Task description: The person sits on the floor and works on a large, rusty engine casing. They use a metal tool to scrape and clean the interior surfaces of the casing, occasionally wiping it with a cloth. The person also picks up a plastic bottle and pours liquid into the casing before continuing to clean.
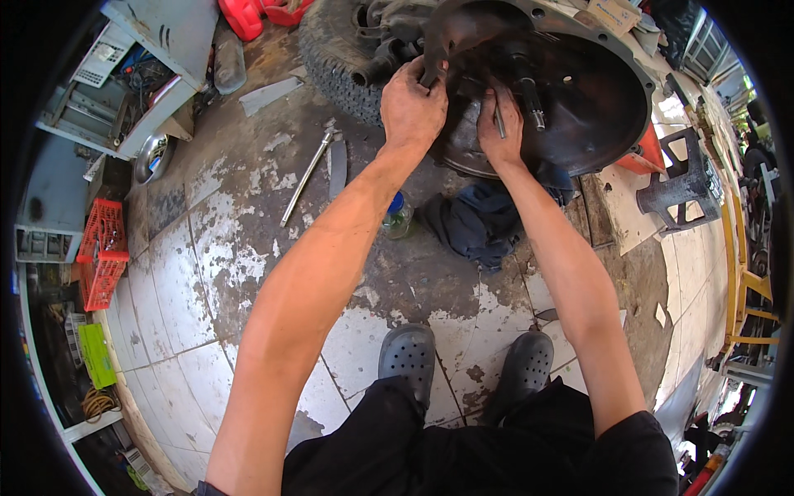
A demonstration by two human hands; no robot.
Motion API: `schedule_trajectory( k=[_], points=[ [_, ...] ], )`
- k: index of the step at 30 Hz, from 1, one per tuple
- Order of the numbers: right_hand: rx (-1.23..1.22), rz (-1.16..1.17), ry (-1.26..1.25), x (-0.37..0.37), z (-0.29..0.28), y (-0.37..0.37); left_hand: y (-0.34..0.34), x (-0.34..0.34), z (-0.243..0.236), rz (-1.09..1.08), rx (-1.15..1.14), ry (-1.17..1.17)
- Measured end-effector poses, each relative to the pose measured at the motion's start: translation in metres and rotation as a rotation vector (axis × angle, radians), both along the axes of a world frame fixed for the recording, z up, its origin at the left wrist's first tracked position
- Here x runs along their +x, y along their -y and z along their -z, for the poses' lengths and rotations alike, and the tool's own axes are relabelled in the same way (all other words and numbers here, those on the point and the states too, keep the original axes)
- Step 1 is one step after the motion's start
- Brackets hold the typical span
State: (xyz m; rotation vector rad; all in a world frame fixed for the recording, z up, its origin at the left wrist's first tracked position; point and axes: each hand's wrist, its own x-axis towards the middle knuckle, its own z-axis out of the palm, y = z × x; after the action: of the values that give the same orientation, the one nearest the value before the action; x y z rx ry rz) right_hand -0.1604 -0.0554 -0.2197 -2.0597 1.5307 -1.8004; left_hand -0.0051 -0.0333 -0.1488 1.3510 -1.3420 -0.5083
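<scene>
Metal housing (595, 99), dark and bowl-shaped, stands at the upper right, its open side toward the person; from the left, a red plastic basket (103, 256) and a bright green case (98, 355) sit at the storage shelving; a steel bowl (153, 157) lies near the cabinet; a long-handled wrench (306, 178) lies on the worn tiled floor (190, 281), a flat grey strip (338, 169) just beside it; a knobbly tyre (339, 70) lies behind the left hand (413, 107), which is closed on the housing's left edge; a blue-capped jar (399, 219) stands near a crumpled dark cloth (475, 223); the right hand (501, 136) reaches inside, a thin pin (499, 124) at its fingers, whether gripped I cannot tell; a splined shaft (532, 99) juts out beside it; farther right, a cardboard box (614, 12) carries printed lettering, and a grey metal bracket (682, 182) rests below.
</scene>
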Motion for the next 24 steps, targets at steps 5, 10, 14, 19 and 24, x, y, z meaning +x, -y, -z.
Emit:
schedule_trajectory(
  k=[5,10,14,19,24],
  points=[
    [-0.097,0.112,-0.032,-0.019,0.002,0.009,-0.002,-0.012,-0.002,-0.030,-0.013,0.039],
    [0.084,0.092,-0.051,-0.013,-0.003,0.011,-0.011,-0.008,-0.013,0.012,0.126,0.034],
    [0.184,0.293,0.256,0.002,0.011,0.016,-0.012,-0.010,-0.014,0.034,0.151,-0.031],
    [-0.175,-0.044,0.024,-0.006,0.008,0.019,-0.012,-0.012,-0.017,0.024,0.183,-0.007],
    [0.256,0.210,0.158,0.004,-0.015,0.003,-0.011,-0.006,-0.014,-0.014,0.169,-0.012]
  ],
)
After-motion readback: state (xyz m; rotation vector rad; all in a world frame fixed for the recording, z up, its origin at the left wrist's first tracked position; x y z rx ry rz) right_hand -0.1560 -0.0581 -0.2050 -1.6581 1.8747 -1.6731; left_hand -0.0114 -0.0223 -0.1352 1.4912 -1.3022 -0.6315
